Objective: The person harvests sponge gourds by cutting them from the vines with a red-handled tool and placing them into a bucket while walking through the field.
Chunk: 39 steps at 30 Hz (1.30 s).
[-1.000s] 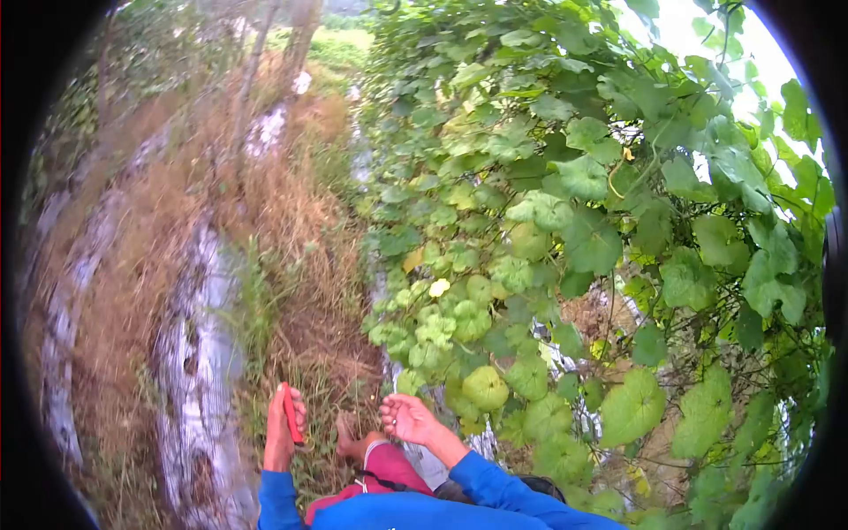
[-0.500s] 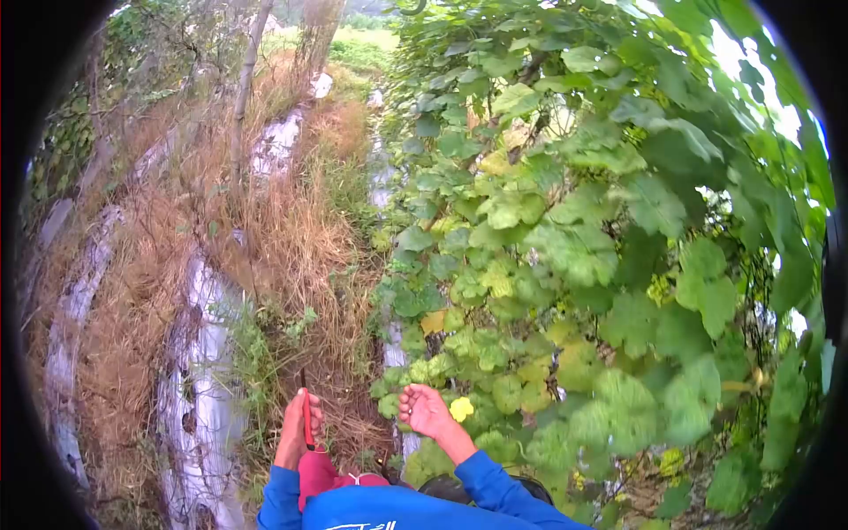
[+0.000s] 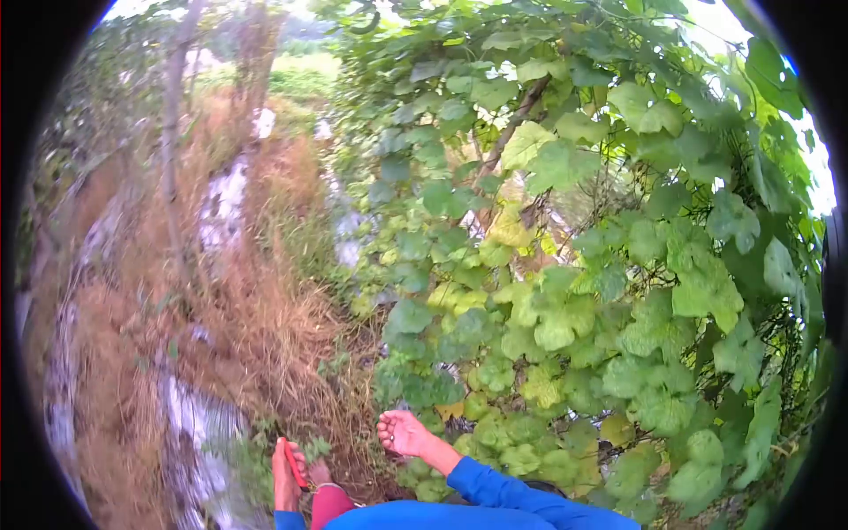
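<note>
Near the bottom of the head view, my left hand (image 3: 286, 473) is closed around a slim red-handled tool (image 3: 295, 465). Its working end cannot be made out now. My right hand (image 3: 406, 434) is held out palm up at the edge of the leafy vines (image 3: 530, 336), fingers loosely curled and apart from the palm. I see nothing held in it. A small glint shows at its fingers, too small to name. Blue sleeves cover both arms, and a dark red trouser leg (image 3: 331, 503) shows beside my left hand.
A tall wall of broad-leaved vines fills the right side. Dry brown grass (image 3: 291, 344) covers the ground ahead and left, with strips of pale plastic sheeting (image 3: 203, 424) between. A thin tree trunk (image 3: 170, 150) stands at left. A green curved fruit (image 3: 365, 25) hangs at the top.
The view has swung right and up, so the vines and ground sit further left and lower. Both hands have shifted slightly left and down. The red-handled tool's thin dark tip no longer shows clearly.
</note>
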Available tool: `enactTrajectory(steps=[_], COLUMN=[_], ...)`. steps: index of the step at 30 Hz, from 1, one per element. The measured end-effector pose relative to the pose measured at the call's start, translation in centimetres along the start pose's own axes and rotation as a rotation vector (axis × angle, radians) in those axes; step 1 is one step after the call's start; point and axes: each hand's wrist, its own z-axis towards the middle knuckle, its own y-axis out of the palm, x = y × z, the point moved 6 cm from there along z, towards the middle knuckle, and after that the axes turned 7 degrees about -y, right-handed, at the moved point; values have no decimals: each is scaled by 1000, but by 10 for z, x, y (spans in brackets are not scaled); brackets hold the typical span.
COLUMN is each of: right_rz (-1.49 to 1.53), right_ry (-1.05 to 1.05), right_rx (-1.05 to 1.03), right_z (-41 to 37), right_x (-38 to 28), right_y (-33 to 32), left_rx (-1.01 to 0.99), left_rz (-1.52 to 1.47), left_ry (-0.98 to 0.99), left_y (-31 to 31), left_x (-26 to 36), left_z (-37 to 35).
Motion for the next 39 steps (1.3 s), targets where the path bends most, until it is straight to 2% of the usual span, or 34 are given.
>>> enactTrajectory(steps=[2,6,10,16,22,24,25,28,30,33,36,39], right_rz=[-82,-98,-104,-84,-117,-21,-47,-25,-49,1,-51,-73], right_ry=[-23,-78,-149,-19,77,132,110,42,57,-66,-142,-129], right_rx=[70,-36,41,-3,19,-24,44,30,35,5,56,30], right_z=[30,77,134,239,375,423,445,493,518,563,612,672], right_x=[-26,-77,-114,-134,-179,-205,-227,-291,-337,-407,-452,-471], right_y=[29,92,121,151,154,150,146,163,183,208,242,272], left_rx=[5,-61,-105,-85,-2,76,104,125,73,10,-12,-2], left_rz=[34,144,168,109,47,53,54,12,23,31,54,75], left_ry=[13,120,157,131,33,-13,-52,-63,0,102,162,154], left_y=[19,62,114,115,69,65,72,106,145,191,216,226], left_x=[56,159,239,284,296,306,314,361,405,474,525,563], left_z=[32,98,125,188,301,342,365,428,462,506,548,592])
